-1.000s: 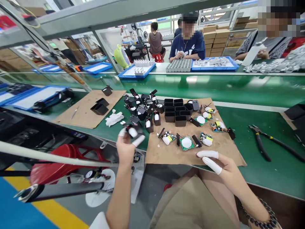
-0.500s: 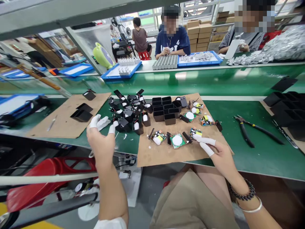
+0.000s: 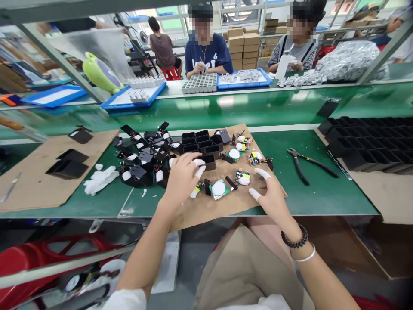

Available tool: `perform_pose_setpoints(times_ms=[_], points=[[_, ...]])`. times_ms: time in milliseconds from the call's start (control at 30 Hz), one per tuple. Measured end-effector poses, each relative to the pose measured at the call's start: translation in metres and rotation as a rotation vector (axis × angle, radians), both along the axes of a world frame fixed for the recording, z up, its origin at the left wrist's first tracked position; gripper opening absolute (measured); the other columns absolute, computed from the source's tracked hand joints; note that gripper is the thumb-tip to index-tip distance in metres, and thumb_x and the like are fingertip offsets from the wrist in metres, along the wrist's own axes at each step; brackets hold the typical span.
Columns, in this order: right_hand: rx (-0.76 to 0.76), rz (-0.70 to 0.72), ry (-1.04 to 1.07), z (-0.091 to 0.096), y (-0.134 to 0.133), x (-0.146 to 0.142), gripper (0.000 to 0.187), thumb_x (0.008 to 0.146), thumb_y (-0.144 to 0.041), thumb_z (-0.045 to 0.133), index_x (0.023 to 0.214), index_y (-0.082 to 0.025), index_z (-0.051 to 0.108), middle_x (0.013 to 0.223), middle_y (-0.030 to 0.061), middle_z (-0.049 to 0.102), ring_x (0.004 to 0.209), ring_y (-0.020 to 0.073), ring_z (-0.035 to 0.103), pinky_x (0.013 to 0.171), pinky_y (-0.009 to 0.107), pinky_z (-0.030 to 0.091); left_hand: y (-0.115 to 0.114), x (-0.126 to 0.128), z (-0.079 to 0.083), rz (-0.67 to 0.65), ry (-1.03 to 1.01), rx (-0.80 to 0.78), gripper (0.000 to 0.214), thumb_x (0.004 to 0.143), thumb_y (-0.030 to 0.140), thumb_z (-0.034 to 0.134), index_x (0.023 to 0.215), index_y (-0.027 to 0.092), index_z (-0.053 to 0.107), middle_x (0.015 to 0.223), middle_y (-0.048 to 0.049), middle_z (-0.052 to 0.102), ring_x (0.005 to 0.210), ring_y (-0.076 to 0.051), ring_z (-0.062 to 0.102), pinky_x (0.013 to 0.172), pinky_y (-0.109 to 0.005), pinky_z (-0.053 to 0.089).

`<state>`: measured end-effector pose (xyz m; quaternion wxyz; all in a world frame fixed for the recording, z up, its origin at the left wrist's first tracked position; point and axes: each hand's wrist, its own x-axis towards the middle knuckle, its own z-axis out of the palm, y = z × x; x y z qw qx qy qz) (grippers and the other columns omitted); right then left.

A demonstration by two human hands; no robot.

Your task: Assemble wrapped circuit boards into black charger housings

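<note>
My left hand (image 3: 183, 177), with white finger cots, is over the brown cardboard. Its bent fingers and thumb are slightly apart, at the near corner of a black plastic case (image 3: 209, 162); whether they touch it is unclear. Below this hand a circuit board (image 3: 195, 190) is partly covered. My right hand (image 3: 270, 193) is open, its cotted thumb and forefinger spread just right of a circuit board with a white blob (image 3: 242, 177). Between the hands lie a green board with a round white pad (image 3: 219, 188) and small black pieces (image 3: 231, 183).
Filled black cases (image 3: 145, 159) crowd the left, beside a crumpled white glove (image 3: 101, 179). Pliers (image 3: 300, 165) lie right, before rows of black cases (image 3: 364, 142). Across the green bench, two people sit behind blue trays (image 3: 245, 79). A metal beam (image 3: 58, 56) crosses upper left.
My left hand has moved right, from beside the white glove to the black cases. My right hand has drawn back from the circuit board, its fingers spreading. The view has shifted right.
</note>
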<state>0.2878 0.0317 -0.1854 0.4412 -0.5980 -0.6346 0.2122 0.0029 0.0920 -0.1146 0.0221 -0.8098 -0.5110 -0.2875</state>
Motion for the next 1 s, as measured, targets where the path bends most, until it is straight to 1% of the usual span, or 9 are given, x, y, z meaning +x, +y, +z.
perform_pose_setpoints(times_ms=[167, 300, 400, 500, 633, 767, 900, 933, 1000], points=[[-0.081, 0.227, -0.312, 0.021, 0.021, -0.008, 0.075, 0.083, -0.012, 0.065, 0.155, -0.025, 0.051, 0.155, 0.0134, 0.057, 0.141, 0.0357, 0.055, 0.116, 0.057, 0.048, -0.078, -0.001, 0.007, -0.022, -0.191, 0.07, 0.005, 0.093, 0.023, 0.067, 0.09, 0.022, 0.071, 0.112, -0.0076, 0.075, 0.102, -0.021, 0.073, 0.093, -0.033, 0.056], [-0.088, 0.431, -0.563, 0.039, 0.04, -0.013, 0.055, 0.09, -0.011, 0.061, 0.142, -0.028, 0.066, 0.152, 0.0116, 0.06, 0.135, 0.0342, 0.061, 0.109, 0.052, 0.054, -0.113, 0.004, 0.0, 0.051, -0.224, -0.01, 0.01, 0.088, 0.017, 0.067, 0.08, 0.022, 0.064, 0.097, -0.0037, 0.072, 0.09, -0.017, 0.073, 0.082, -0.026, 0.057], [-0.121, 0.343, -0.776, 0.047, 0.039, -0.012, 0.043, 0.093, -0.016, 0.062, 0.134, -0.023, 0.072, 0.13, 0.0163, 0.071, 0.121, 0.0355, 0.068, 0.1, 0.049, 0.058, -0.12, 0.007, -0.007, 0.179, -0.274, -0.083, 0.01, 0.083, 0.019, 0.068, 0.082, 0.022, 0.059, 0.083, -0.0002, 0.067, 0.073, -0.015, 0.067, 0.068, -0.024, 0.055], [-0.246, 0.216, -0.918, 0.051, 0.033, -0.009, 0.051, 0.088, -0.023, 0.072, 0.139, -0.018, 0.069, 0.119, 0.0204, 0.073, 0.116, 0.0414, 0.069, 0.095, 0.052, 0.058, -0.121, 0.007, -0.015, 0.263, -0.341, -0.179, 0.025, 0.081, 0.019, 0.067, 0.105, 0.022, 0.067, 0.082, 0.001, 0.067, 0.059, -0.012, 0.058, 0.059, -0.024, 0.053], [-0.257, 0.289, -0.984, 0.059, 0.039, -0.006, 0.056, 0.082, -0.008, 0.07, 0.137, -0.015, 0.067, 0.139, 0.0228, 0.065, 0.128, 0.0406, 0.063, 0.1, 0.049, 0.055, -0.117, 0.008, -0.03, 0.296, -0.507, -0.303, 0.055, 0.082, 0.02, 0.068, 0.136, 0.025, 0.064, 0.104, -0.0045, 0.069, 0.054, -0.009, 0.056, 0.057, -0.026, 0.056], [-0.244, 0.423, -1.043, 0.078, 0.052, -0.012, 0.041, 0.077, 0.005, 0.06, 0.112, -0.011, 0.073, 0.114, 0.0184, 0.075, 0.114, 0.0348, 0.07, 0.094, 0.041, 0.055, -0.114, 0.012, -0.044, 0.272, -0.712, -0.465, 0.052, 0.082, 0.025, 0.069, 0.134, 0.024, 0.065, 0.126, -0.0111, 0.062, 0.061, -0.01, 0.066, 0.061, -0.03, 0.061], [-0.264, 0.437, -1.094, 0.095, 0.054, -0.022, 0.036, 0.079, 0.005, 0.054, 0.105, -0.009, 0.074, 0.107, 0.0193, 0.076, 0.11, 0.0332, 0.072, 0.085, 0.034, 0.054, -0.114, 0.016, -0.049, 0.234, -0.869, -0.542, 0.048, 0.08, 0.028, 0.071, 0.128, 0.024, 0.065, 0.16, -0.0165, 0.043, 0.068, -0.011, 0.072, 0.068, -0.033, 0.064], [-0.269, 0.436, -1.088, 0.097, 0.055, -0.022, 0.036, 0.08, 0.005, 0.053, 0.104, -0.009, 0.074, 0.106, 0.0193, 0.076, 0.108, 0.0328, 0.073, 0.083, 0.034, 0.053, -0.113, 0.016, -0.05, 0.23, -0.885, -0.561, 0.049, 0.08, 0.029, 0.072, 0.128, 0.023, 0.064, 0.154, -0.0164, 0.05, 0.07, -0.012, 0.073, 0.069, -0.032, 0.064], [-0.303, 0.451, -1.019, 0.098, 0.058, -0.018, 0.033, 0.077, 0.003, 0.055, 0.099, -0.01, 0.075, 0.099, 0.0174, 0.077, 0.1, 0.0327, 0.075, 0.079, 0.035, 0.053, -0.112, 0.016, -0.051, 0.232, -0.897, -0.596, 0.053, 0.081, 0.031, 0.073, 0.132, 0.021, 0.062, 0.118, -0.0113, 0.071, 0.069, -0.014, 0.071, 0.069, -0.031, 0.062]])
